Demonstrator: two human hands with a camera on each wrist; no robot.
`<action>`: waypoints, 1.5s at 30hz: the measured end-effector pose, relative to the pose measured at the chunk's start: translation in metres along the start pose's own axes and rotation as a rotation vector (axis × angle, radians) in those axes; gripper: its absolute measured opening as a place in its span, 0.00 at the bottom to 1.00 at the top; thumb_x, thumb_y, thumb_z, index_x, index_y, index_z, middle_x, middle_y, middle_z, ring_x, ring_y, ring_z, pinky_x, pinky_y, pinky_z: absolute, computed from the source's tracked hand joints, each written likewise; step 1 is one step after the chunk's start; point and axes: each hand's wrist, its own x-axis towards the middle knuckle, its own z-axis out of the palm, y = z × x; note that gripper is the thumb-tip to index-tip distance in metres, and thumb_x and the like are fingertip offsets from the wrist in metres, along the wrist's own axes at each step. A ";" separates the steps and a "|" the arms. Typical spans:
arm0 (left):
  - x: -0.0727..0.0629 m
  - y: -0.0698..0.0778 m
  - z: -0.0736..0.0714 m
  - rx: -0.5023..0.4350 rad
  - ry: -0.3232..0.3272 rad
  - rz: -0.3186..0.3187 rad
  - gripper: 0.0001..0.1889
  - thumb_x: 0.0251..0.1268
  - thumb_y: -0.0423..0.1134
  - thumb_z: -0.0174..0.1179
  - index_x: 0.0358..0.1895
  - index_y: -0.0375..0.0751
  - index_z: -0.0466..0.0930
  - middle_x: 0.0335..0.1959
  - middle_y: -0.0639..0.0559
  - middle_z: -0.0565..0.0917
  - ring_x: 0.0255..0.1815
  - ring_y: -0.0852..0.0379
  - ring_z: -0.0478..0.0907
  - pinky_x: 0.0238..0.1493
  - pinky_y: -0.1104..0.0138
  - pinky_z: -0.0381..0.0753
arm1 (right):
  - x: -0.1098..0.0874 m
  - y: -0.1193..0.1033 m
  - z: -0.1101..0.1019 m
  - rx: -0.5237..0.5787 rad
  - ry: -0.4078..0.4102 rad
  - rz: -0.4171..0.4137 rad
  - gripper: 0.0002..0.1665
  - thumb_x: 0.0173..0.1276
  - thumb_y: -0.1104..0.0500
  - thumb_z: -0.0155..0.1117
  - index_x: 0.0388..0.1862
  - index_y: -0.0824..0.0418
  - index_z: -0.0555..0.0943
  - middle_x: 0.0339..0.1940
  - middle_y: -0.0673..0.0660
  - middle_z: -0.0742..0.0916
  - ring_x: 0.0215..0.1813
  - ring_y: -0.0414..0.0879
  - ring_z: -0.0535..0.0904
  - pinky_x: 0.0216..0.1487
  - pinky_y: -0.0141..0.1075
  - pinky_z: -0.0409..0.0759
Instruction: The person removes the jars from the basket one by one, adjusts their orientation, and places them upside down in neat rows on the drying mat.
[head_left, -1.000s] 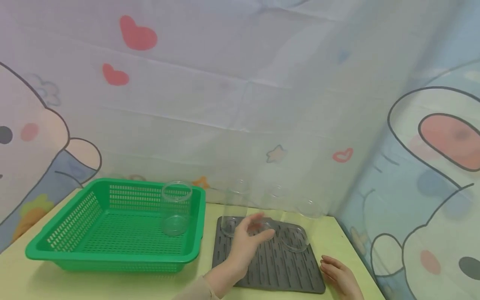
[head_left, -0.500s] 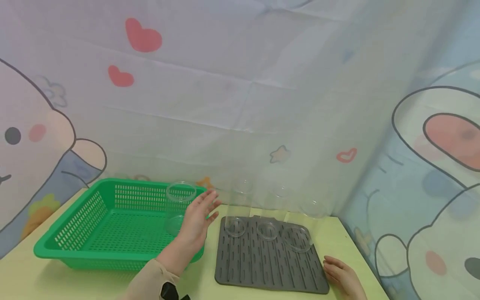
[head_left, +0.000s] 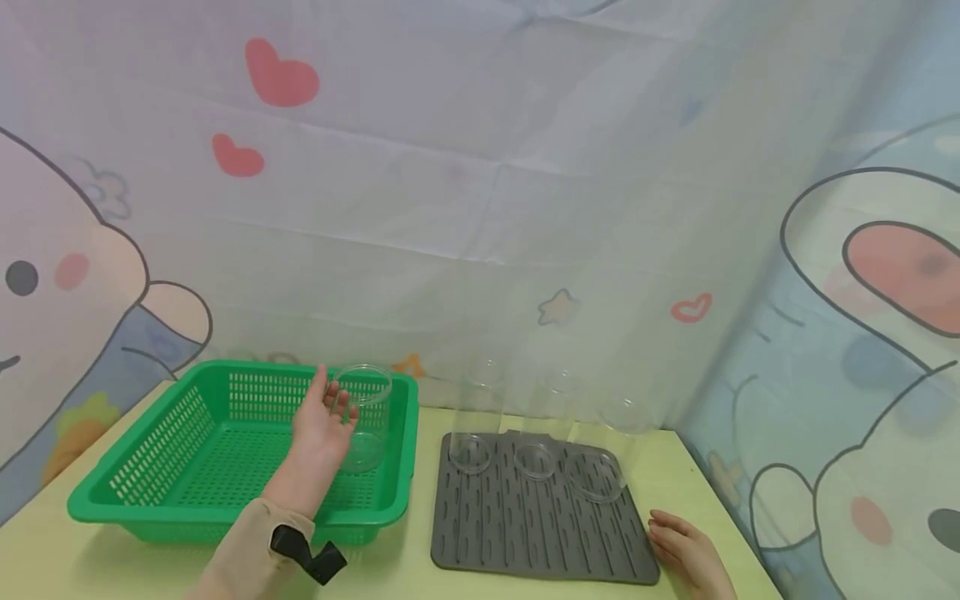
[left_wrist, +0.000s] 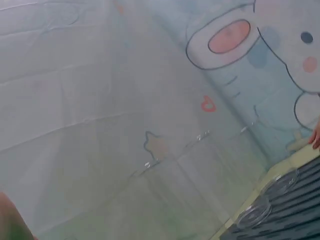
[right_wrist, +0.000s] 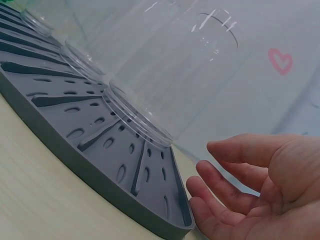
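Observation:
In the head view, a clear cylindrical glass stands upright in the right part of the green plastic basket. My left hand reaches over the basket, its loosely bent fingers overlapping the glass's left side. On the grey ribbed drying mat three more clear glasses stand in a row: a left glass, a middle glass and a wider right glass. Beside the mat's front right corner, my right hand rests with relaxed fingers and nothing in it; the right wrist view shows its fingertips right at the mat's edge.
A pale yellow table carries the basket and mat. Behind it hangs a cartoon-printed cloth, which continues along the right side. A black strap circles my left wrist.
From over the mat, my left hand has moved left, past the glass in the basket, to that glass's left side. My right hand and the glasses have stayed in place.

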 end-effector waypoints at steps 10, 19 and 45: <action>0.021 0.016 -0.015 0.396 0.121 0.169 0.44 0.66 0.62 0.53 0.79 0.56 0.40 0.50 0.62 0.58 0.48 0.63 0.58 0.52 0.69 0.60 | 0.000 0.001 0.001 0.011 -0.010 -0.005 0.28 0.72 0.65 0.56 0.67 0.78 0.66 0.43 0.44 0.86 0.40 0.29 0.80 0.44 0.25 0.79; 0.032 0.027 -0.025 0.723 -0.023 0.034 0.55 0.70 0.53 0.56 0.75 0.55 0.13 0.78 0.44 0.19 0.79 0.40 0.19 0.76 0.38 0.33 | 0.001 0.002 0.001 0.000 -0.002 0.008 0.29 0.72 0.61 0.59 0.66 0.76 0.68 0.41 0.41 0.86 0.39 0.28 0.80 0.43 0.25 0.79; 0.079 0.039 -0.039 1.324 -0.278 -0.199 0.61 0.62 0.36 0.66 0.75 0.40 0.16 0.76 0.29 0.25 0.77 0.27 0.31 0.73 0.35 0.46 | 0.001 0.003 0.002 0.001 -0.008 0.021 0.28 0.72 0.62 0.58 0.66 0.77 0.69 0.39 0.41 0.86 0.39 0.29 0.80 0.42 0.24 0.79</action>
